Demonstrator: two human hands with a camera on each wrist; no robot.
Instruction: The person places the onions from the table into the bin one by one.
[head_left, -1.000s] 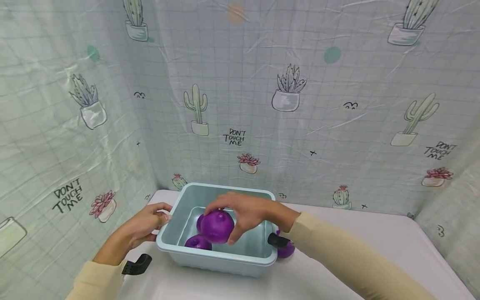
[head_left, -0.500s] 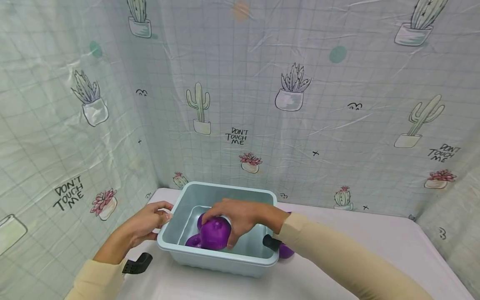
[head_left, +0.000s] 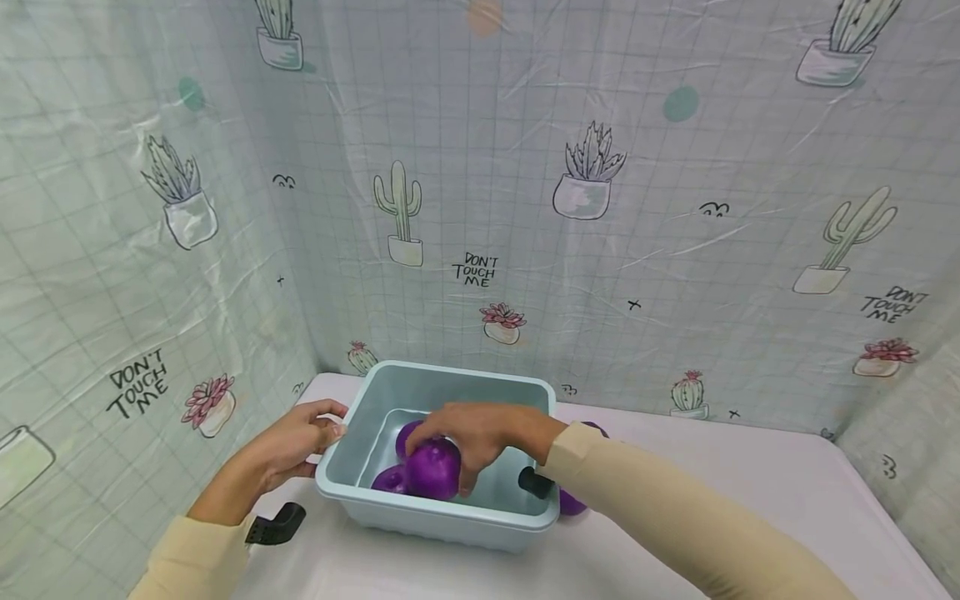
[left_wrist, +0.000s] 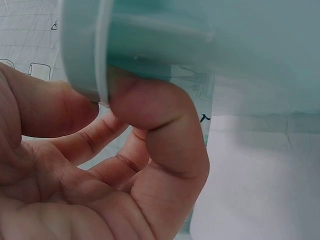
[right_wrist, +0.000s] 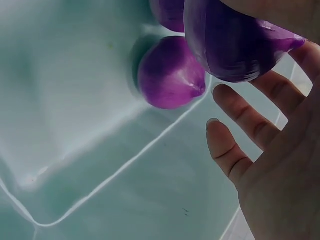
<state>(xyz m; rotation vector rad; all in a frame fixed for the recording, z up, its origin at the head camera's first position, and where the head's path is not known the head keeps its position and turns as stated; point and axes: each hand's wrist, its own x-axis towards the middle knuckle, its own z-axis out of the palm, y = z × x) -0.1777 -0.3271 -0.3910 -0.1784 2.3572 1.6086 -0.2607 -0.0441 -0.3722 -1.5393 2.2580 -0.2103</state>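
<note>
Inside the pale blue tub (head_left: 442, 515), the right hand (head_left: 483, 433) reaches down over the far half and clasps a purple ball (head_left: 435, 473), its fingers on one side and its thumb on the other. In the right wrist view a pointed nub shows on this ball, and the ring and little fingers stand free of it (whether it touches the floor of the tub, I cannot tell). Two more balls (head_left: 390, 480) lie in the tub close by, one just to the left of the held one and one behind it, partly covered by the fingers.

At the tub's left end, the left hand (head_left: 300, 440) pinches the rim between thumb and bent forefinger; the other fingers curl outside the wall. Past the right end, further purple shapes (head_left: 572, 502) show on the white table (head_left: 697, 492), mostly hidden by the right sleeve (head_left: 645, 500). Each wrist has a black piece (head_left: 277, 525) jutting out near the cuff. Around the table hangs a grey sheet (head_left: 517, 150) printed with potted cacti and the words "DON'T TOUCH ME".
</note>
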